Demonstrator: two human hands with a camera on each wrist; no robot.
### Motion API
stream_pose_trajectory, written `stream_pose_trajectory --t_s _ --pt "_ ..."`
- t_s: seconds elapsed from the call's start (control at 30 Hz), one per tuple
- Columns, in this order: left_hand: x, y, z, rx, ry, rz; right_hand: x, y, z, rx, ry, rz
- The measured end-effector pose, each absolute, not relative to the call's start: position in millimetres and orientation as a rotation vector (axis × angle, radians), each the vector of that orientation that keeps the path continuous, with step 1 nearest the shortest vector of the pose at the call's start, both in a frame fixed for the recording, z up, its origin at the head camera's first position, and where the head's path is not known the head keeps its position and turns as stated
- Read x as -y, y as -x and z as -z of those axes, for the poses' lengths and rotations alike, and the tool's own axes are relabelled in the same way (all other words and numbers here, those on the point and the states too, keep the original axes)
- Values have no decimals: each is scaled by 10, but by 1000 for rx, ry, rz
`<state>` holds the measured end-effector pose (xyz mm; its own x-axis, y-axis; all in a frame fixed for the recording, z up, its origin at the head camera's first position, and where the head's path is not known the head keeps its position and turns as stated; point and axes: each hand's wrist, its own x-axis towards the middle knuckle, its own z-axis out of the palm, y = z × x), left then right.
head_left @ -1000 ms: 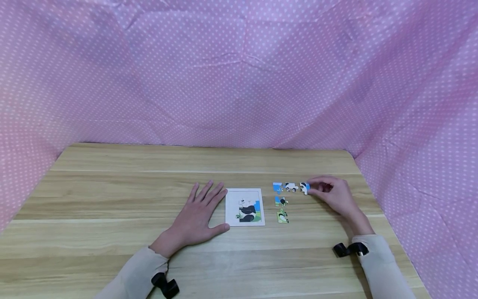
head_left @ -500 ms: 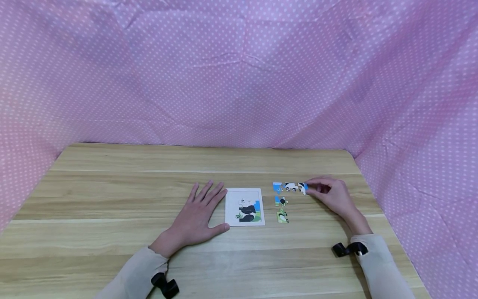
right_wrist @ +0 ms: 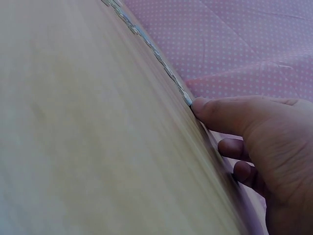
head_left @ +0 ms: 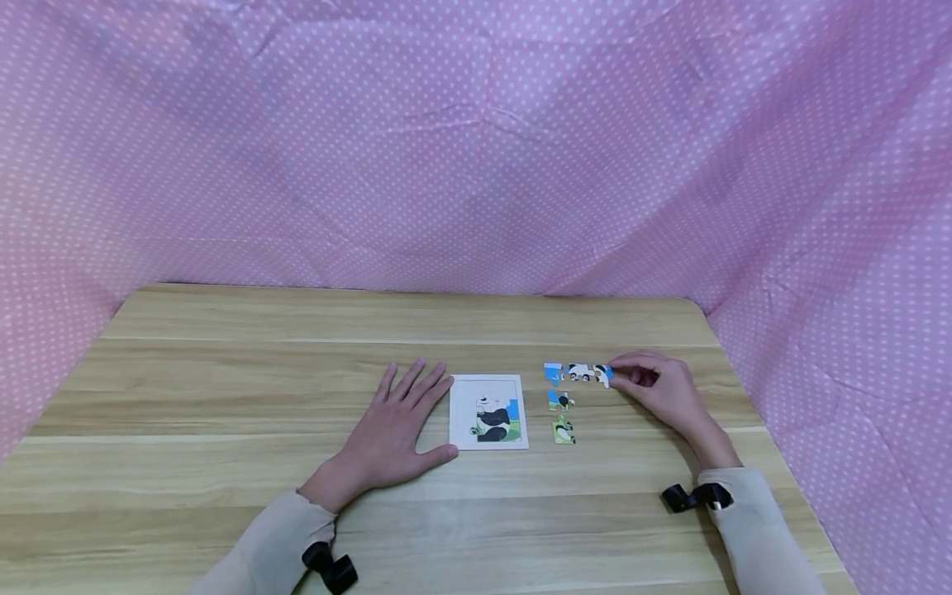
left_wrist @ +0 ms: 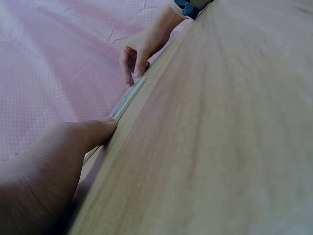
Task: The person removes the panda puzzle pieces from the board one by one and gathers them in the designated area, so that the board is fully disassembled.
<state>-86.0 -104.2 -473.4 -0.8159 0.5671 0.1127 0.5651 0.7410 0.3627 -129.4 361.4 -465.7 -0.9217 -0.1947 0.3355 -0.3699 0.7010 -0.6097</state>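
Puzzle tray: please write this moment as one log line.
left hand: touches puzzle tray; right hand: pinches rightmost piece; puzzle tray: partly filled

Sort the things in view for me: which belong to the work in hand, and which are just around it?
Part of the work:
flat white panda puzzle board, left hand touching its edge
blue, black and white puzzle piece, pinched by right hand
four other small, flat, multicoloured puzzle pieces

Just around it:
pale wooden tabletop
pink cloth with white dots
two black wrist-worn devices

This is a closed-in spot, but I can't tell what kind of room. Pink polka-dot cloth hangs behind and beside a wooden tabletop.
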Motion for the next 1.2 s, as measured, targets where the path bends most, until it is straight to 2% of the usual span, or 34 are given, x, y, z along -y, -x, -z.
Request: stream_pose_trajectory --t_s 0.63,1.03,1.2 --pt "1048 859 4744 -2928 -954 -612 -3599 1280 4644 2741 -400 -1059" --pt "1043 868 4732 -2922 -948 -601 -3615 1304 4644 2686 -508 -1018" --pt "1034 864 4709 -2919 -942 -591 -3578 1299 4588 2668 -470 -1017"
